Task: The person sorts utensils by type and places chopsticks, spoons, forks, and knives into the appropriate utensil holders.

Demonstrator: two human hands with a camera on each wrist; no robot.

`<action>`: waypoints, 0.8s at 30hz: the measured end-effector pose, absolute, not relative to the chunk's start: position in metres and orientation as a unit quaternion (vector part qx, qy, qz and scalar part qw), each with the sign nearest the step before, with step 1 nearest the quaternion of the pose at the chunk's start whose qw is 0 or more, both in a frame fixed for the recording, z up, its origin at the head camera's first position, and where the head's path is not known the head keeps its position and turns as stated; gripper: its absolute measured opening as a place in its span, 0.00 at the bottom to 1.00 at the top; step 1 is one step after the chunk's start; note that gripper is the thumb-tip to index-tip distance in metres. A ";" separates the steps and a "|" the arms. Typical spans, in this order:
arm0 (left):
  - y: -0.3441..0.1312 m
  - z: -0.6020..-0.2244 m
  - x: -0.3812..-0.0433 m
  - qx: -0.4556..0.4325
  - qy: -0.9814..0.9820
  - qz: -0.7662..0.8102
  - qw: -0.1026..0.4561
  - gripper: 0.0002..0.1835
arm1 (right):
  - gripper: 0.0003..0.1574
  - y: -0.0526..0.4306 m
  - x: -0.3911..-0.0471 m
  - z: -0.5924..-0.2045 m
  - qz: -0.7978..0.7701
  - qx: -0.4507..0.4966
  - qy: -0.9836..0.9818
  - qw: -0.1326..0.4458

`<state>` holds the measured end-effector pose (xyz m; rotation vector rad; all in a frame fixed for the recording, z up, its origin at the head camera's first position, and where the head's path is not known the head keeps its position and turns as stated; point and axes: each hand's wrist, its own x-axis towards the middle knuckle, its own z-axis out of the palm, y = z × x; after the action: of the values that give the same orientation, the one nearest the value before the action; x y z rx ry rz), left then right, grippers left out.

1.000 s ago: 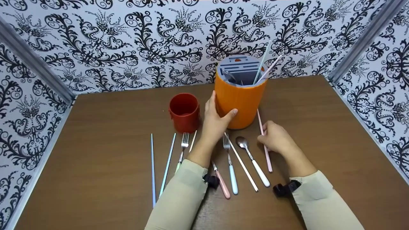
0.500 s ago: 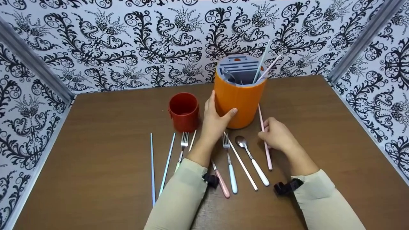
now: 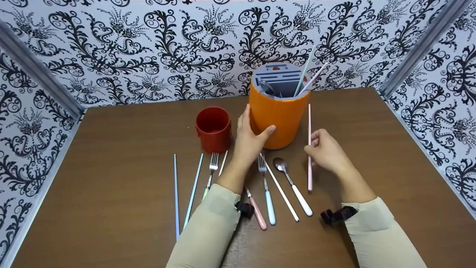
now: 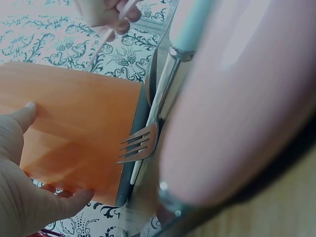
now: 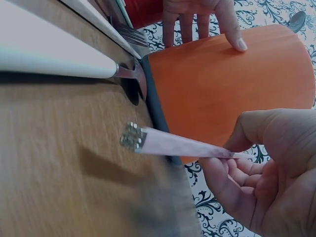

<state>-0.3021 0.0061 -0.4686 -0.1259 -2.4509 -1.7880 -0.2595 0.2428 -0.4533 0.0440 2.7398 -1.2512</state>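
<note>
My left hand (image 3: 249,143) grips the left side of an orange utensil holder (image 3: 280,121), thumb across its front and fingers around the far side. Several grey slots mark the holder's top; a spoon (image 3: 266,87), a pale green chopstick (image 3: 305,70) and a pink chopstick (image 3: 317,76) stand in it. To the right, my right hand (image 3: 327,150) pinches another pink chopstick (image 3: 309,175) between thumb and fingers. In the right wrist view its glittery end (image 5: 132,137) is raised over the tabletop, with a shadow below.
A red cup (image 3: 214,132) stands left of the holder. Along the front lie a white-handled spoon (image 3: 297,193), a blue-handled fork (image 3: 268,201), a pink-handled utensil (image 3: 258,214), a green-handled fork (image 3: 212,167) and several chopsticks, including a blue one (image 3: 176,197). A patterned wall (image 3: 148,48) rises behind.
My right hand has moved slightly away from me and to the right. The pink chopstick has come with it, turning nearly straight in the head view. The left hand stays on the holder.
</note>
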 end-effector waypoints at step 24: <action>0.005 -0.469 -0.303 -0.032 -0.808 -0.587 0.041 0.53 | 0.16 0.230 -0.254 -0.422 -0.643 0.038 0.756 -0.111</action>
<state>-0.3027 0.0053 -0.4687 -0.0966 -2.4742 -1.7973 -0.2543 0.2301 -0.4217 0.1300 2.5603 -2.1778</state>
